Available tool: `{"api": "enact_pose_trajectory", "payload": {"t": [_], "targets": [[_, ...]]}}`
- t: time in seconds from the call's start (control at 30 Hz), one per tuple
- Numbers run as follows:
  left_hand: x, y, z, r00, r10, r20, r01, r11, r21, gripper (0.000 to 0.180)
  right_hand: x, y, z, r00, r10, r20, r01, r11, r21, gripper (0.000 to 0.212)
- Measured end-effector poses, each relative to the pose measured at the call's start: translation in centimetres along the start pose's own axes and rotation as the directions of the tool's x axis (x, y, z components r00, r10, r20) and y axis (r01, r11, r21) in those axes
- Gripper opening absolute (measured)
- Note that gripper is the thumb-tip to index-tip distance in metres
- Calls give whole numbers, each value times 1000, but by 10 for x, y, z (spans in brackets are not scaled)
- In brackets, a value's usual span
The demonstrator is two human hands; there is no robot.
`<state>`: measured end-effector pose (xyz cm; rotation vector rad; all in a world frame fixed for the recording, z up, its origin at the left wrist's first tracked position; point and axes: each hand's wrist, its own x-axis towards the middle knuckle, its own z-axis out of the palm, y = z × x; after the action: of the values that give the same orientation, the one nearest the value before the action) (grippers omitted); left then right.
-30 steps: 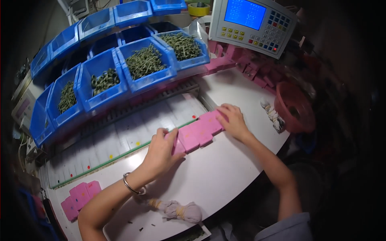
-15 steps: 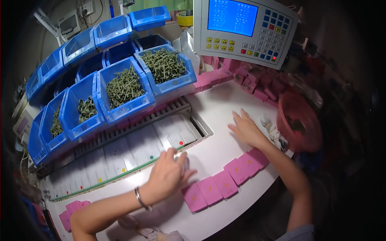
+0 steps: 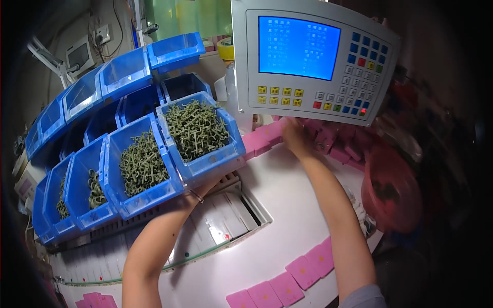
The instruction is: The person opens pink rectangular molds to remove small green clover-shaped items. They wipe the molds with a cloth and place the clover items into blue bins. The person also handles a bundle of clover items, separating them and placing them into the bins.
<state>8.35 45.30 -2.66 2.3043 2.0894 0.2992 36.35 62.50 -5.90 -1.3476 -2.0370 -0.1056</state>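
My left hand [image 3: 208,187] reaches beneath the front row of blue bins, past a bracelet at the wrist. Its fingers are hidden there, so their state cannot be told. Just below the control panel [image 3: 246,97], my right hand [image 3: 294,135] is at the far end of the white table, against a row of pink blocks [image 3: 264,137]. Its fingers are blurred and partly hidden, and whether they hold a block does not show. Nearest to the left hand is a blue bin [image 3: 211,169] heaped with small grey-green curled pieces [image 3: 194,128].
More blue bins [image 3: 115,197] stand in two tiers at left. A slatted tray [image 3: 213,218] with coloured dots is set into the white table [image 3: 287,195]. Flat pink pieces [image 3: 264,295] line the near edge. A red basket [image 3: 393,179] stands at right.
My left hand has gone from above the table to under the bins. The right hand has moved away from me to the pink blocks. The view has tilted up.
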Motion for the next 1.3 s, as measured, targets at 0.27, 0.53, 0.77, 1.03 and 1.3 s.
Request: {"api": "enact_pose_trajectory", "payload": {"t": [0.27,0.53,0.77,1.03,1.3], "targets": [[6,7,1,998,45,-41,-48,997,-62,67,33,31,36,996,86,-36,-93,948,-304,43],[40,47,31,961,167,-221,-207,963,-170,60,41,34,41,971,214,104,-188,958,-216,40],[-10,71,18,983,151,-107,-162,982,-101,59,30,6,-1,874,236,426,-211,972,-106,50],[-92,83,-12,980,49,-191,-39,998,51,65,-28,-59,-52,806,309,505,-242,951,-194,52],[-188,37,-51,972,204,-121,-198,978,61,75,-126,-134,-130,733,223,642,-116,972,-205,70]]}}
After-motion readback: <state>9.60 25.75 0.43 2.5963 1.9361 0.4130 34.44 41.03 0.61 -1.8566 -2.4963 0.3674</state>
